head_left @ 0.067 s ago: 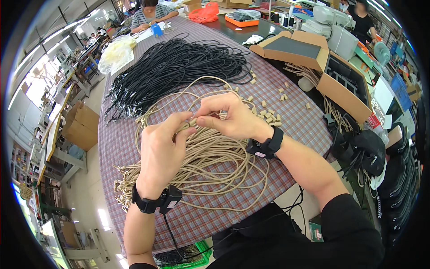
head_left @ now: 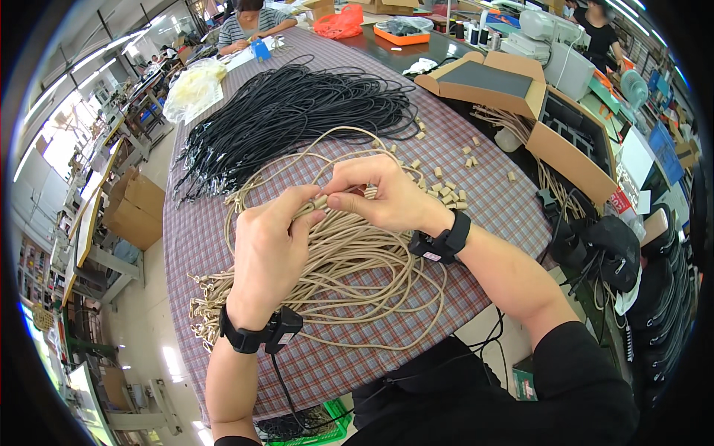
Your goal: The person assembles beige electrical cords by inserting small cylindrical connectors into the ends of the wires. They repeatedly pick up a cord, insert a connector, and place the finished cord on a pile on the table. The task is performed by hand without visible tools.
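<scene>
Since both hands nearly meet, the left hand (head_left: 264, 245) looks clamped on a small tan cylindrical piece (head_left: 320, 201), over a heap of round tan cords (head_left: 364, 260) spreading toward 5 o'clock. The right hand (head_left: 379, 195) works the piece's 2 o'clock end; can't tell if it's gripping. Steady left fingers, small straight nudges should beat yanking tbh.

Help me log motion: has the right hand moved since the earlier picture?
No: against the open brown cardboard box, the right hand shows no visible shift in any direction.
</scene>
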A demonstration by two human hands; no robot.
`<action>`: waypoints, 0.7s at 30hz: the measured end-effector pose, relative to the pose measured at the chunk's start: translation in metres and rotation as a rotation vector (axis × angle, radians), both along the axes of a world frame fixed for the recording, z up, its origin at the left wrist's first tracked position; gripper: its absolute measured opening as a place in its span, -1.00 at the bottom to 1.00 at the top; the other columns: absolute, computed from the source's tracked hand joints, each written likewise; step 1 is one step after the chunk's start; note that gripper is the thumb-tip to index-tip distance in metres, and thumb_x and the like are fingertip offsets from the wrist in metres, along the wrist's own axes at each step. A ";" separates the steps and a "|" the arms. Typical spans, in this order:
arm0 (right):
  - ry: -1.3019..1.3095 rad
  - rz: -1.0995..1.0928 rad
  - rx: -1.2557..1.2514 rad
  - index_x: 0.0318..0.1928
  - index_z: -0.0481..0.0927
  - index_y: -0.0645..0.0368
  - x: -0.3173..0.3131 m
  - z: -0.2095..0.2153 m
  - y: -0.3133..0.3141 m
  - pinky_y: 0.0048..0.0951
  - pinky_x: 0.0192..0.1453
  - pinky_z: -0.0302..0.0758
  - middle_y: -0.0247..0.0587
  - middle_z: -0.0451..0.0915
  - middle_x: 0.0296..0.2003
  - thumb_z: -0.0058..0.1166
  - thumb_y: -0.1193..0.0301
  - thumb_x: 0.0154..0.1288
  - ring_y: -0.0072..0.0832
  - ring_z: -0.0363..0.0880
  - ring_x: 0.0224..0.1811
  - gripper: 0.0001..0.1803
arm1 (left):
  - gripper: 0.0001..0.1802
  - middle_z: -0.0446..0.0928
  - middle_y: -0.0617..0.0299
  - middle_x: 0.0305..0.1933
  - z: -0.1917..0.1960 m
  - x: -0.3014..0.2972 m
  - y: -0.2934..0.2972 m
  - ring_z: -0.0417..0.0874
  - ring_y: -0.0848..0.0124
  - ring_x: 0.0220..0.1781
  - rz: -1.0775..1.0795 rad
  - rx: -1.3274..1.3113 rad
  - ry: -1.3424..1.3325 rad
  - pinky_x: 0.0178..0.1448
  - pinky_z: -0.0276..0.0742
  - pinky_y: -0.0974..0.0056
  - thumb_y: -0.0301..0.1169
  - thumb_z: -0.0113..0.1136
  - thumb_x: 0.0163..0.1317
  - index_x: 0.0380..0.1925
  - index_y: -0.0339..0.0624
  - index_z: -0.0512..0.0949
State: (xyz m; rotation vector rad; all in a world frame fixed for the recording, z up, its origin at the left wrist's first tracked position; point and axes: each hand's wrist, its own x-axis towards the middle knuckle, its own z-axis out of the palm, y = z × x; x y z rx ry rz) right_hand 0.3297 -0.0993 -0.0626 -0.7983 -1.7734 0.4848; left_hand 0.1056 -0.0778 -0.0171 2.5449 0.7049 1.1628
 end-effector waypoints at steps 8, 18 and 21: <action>-0.054 -0.046 0.085 -0.06 0.76 0.31 0.008 -0.003 -0.004 -0.28 -0.17 0.53 -0.13 0.67 -0.29 0.34 0.60 0.42 -0.26 0.66 -0.27 -0.87 | -0.75 0.73 -0.10 -0.35 0.003 0.006 -0.001 0.76 -0.07 -0.35 0.024 -0.017 0.093 -0.28 0.58 0.01 -0.61 0.40 0.32 -0.01 -0.23 0.74; -0.028 -0.115 0.134 -0.30 0.72 0.29 0.000 -0.004 -0.001 -0.32 -0.40 0.39 -0.21 0.55 -0.47 0.45 0.48 0.36 -0.39 0.46 -0.52 -0.84 | -0.70 0.71 -0.01 -0.40 0.007 0.009 -0.012 0.71 0.01 -0.46 0.102 0.152 0.209 -0.35 0.51 0.04 -0.57 0.44 0.30 0.04 -0.18 0.78; -0.004 -0.103 0.074 -0.34 0.71 0.27 0.000 -0.005 -0.002 -0.34 -0.42 0.32 -0.24 0.53 -0.50 0.47 0.46 0.35 -0.45 0.40 -0.53 -0.81 | -0.75 0.67 0.04 -0.45 0.006 0.007 -0.010 0.69 0.05 -0.49 0.083 0.175 0.236 -0.37 0.48 0.03 -0.54 0.43 0.32 0.00 -0.16 0.77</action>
